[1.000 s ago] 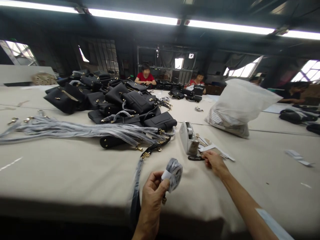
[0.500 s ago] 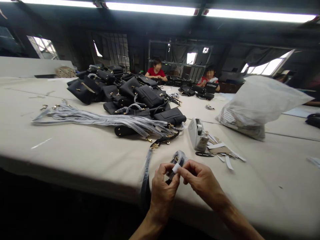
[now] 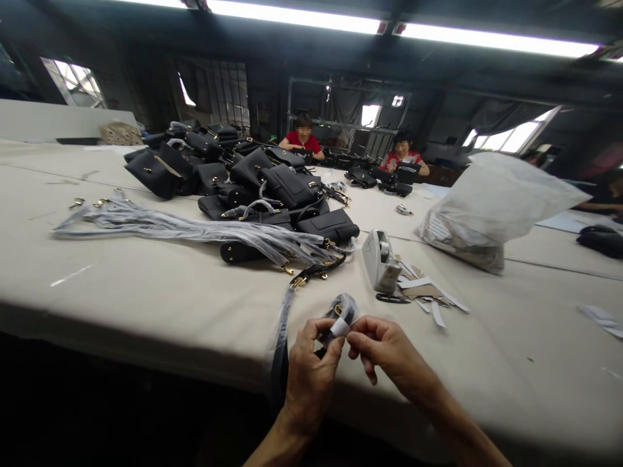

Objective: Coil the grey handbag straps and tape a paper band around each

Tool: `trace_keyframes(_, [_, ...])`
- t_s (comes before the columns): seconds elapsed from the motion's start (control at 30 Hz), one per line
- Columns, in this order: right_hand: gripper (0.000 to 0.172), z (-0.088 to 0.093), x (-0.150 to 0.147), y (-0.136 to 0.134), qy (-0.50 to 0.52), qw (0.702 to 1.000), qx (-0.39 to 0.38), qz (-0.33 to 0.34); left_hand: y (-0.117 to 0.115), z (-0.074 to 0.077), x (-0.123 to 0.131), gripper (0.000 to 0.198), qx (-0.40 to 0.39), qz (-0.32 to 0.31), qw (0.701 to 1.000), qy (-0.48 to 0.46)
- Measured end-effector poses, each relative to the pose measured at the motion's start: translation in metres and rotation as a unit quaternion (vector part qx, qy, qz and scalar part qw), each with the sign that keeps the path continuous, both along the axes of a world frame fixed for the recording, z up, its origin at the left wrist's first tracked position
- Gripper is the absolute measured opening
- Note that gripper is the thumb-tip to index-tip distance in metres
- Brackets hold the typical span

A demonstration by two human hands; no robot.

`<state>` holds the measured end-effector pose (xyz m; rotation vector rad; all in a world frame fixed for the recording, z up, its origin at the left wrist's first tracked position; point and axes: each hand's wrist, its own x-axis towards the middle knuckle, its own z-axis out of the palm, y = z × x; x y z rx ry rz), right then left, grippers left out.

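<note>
At lower centre of the frame, I see the left hand (image 3: 311,370) pinch a plastic-wrapped coiled strap (image 3: 347,303) between thumb and fingers, apparently to stop it springing loose. On the right hand (image 3: 384,350), thumb and forefinger meet beside the strap's white band (image 3: 339,327); whether they grip it, I cannot tell. The coil's long axis leans toward upper right. A tape dispenser (image 3: 381,263) stands right of centre, seemingly for easy reach.

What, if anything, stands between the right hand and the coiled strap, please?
Nothing visible: the right hand is beside the coiled strap and its white band, though contact is unclear; the left hand holds it.
</note>
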<state>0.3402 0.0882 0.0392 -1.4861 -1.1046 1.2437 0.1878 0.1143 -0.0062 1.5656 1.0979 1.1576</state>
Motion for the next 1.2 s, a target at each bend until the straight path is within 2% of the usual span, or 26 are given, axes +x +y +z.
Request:
trace_keyframes(0.1, [0.048,-0.001,0.007,-0.001,0.028,0.999,-0.029,0.029,-0.001,-0.003,0.001,0.015,0.043,0.02,0.999,0.0])
trace_keyframes(0.17, [0.052,-0.006,0.012,-0.002,0.037,0.998,-0.04,0.026,-0.003,-0.005,0.002,0.012,0.094,0.024,0.995,0.003])
trace_keyframes(0.23, [0.057,-0.011,0.016,-0.003,0.051,0.998,-0.041,0.02,-0.004,-0.005,0.004,0.01,0.11,0.019,0.994,0.001])
trace_keyframes(0.4, [0.05,-0.013,0.014,-0.008,0.105,0.994,-0.016,0.018,-0.005,-0.003,0.006,0.016,0.01,-0.013,1.0,-0.015])
trace_keyframes(0.5, [0.048,-0.012,0.011,-0.009,0.094,0.996,-0.001,0.002,-0.006,-0.001,0.006,0.018,-0.013,-0.032,0.999,-0.02])
trace_keyframes(0.7, [0.043,-0.023,0.009,-0.008,-0.006,0.997,0.028,-0.075,-0.008,0.006,0.003,0.015,-0.037,-0.07,0.997,-0.014])
trace_keyframes(0.8, [0.037,-0.026,0.008,-0.01,-0.109,0.988,0.03,-0.105,-0.009,0.013,0.001,0.013,-0.066,-0.104,0.991,-0.055])
trace_keyframes(0.87, [0.034,-0.026,0.009,-0.013,-0.234,0.96,0.05,-0.148,-0.01,0.017,0.001,0.012,-0.091,-0.133,0.982,-0.094])
trace_keyframes(0.9, [0.033,-0.026,0.011,-0.014,-0.303,0.934,0.078,-0.175,-0.011,0.02,0.001,0.012,-0.103,-0.145,0.978,-0.109])
trace_keyframes(0.93, [0.031,-0.026,0.012,-0.015,-0.369,0.899,0.127,-0.2,-0.012,0.022,0.001,0.013,-0.114,-0.154,0.974,-0.12])
trace_keyframes(1.0, [0.031,-0.026,0.016,-0.016,-0.474,0.809,0.262,-0.23,-0.013,0.024,0.003,0.016,-0.141,-0.169,0.965,-0.143])
trace_keyframes(1.07, [0.04,-0.024,0.02,-0.017,-0.532,0.722,0.389,-0.209,-0.014,0.024,0.006,0.02,-0.175,-0.184,0.951,-0.174])
trace_keyframes(1.1, [0.045,-0.023,0.022,-0.017,-0.544,0.694,0.434,-0.182,-0.015,0.023,0.007,0.023,-0.192,-0.188,0.944,-0.19])
trace_keyframes(1.13, [0.048,-0.021,0.023,-0.017,-0.547,0.68,0.464,-0.152,-0.017,0.023,0.009,0.027,-0.206,-0.189,0.938,-0.204])
trace_keyframes(1.2, [0.05,-0.019,0.024,-0.018,-0.536,0.68,0.49,-0.106,-0.02,0.021,0.01,0.034,-0.216,-0.181,0.934,-0.218])
